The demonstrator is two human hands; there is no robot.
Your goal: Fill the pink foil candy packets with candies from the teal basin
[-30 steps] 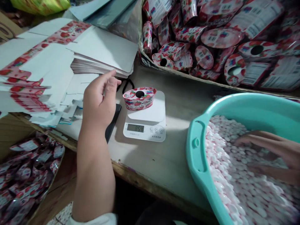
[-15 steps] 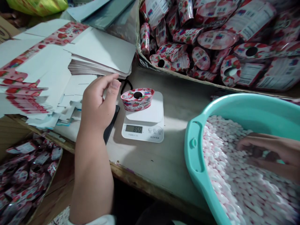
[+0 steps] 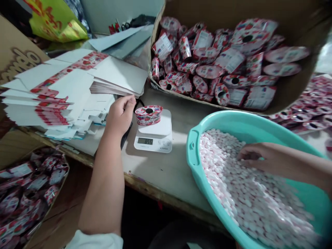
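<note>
A small oval packet [image 3: 148, 116], pink-red with strawberries and a dark round hole on top, stands on the white scale [image 3: 155, 146], whose display reads 855. Just left of the packet is my left hand [image 3: 121, 112], thumb against curled fingers, with nothing visible in it. It is close to the near corner of the flat carton stack [image 3: 121, 74]. My right hand [image 3: 255, 155] is down in the turquoise tub [image 3: 194, 147], fingertips pinched together at the white and pinkish candies [image 3: 220, 162]. Some of its fingertips are hidden among them.
Behind the tub stands a cardboard box [image 3: 285, 109] of similar packets. Further packets fill a box [image 3: 33, 190] at lower left and lie at far right. Folded printed cartons [image 3: 59, 90] cover the table's left side. A yellow bag [image 3: 55, 26] lies at the back.
The whole view has shifted and taken in more of the back and right. My right hand is lifted a little, its fingers more drawn together. The scale reading is unchanged.
</note>
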